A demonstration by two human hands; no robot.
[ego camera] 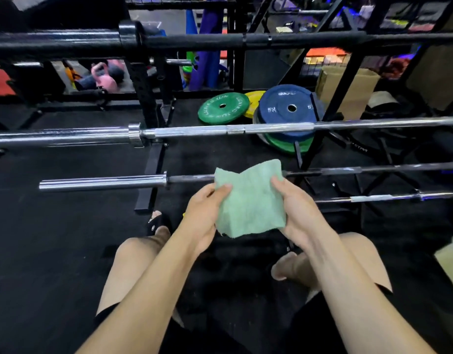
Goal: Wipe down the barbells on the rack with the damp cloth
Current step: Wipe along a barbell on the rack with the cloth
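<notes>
A pale green cloth point(249, 198) is held up between both hands, just in front of the lower barbell. My left hand point(203, 213) grips its left edge with the thumb on top. My right hand point(295, 210) grips its right edge. Several barbells lie across the black rack point(150, 108): a black one at the top point(194, 40), a chrome one in the middle point(194, 131), a thinner dark-shafted one point(105, 182) partly hidden by the cloth, and a short one at the lower right point(386, 198).
Green, yellow and blue weight plates point(289, 106) are stacked on the black floor behind the rack. Kettlebells point(105, 77) sit at the back left. A cardboard box point(348, 88) stands at the back right. My bare knees and sandalled feet are below the hands.
</notes>
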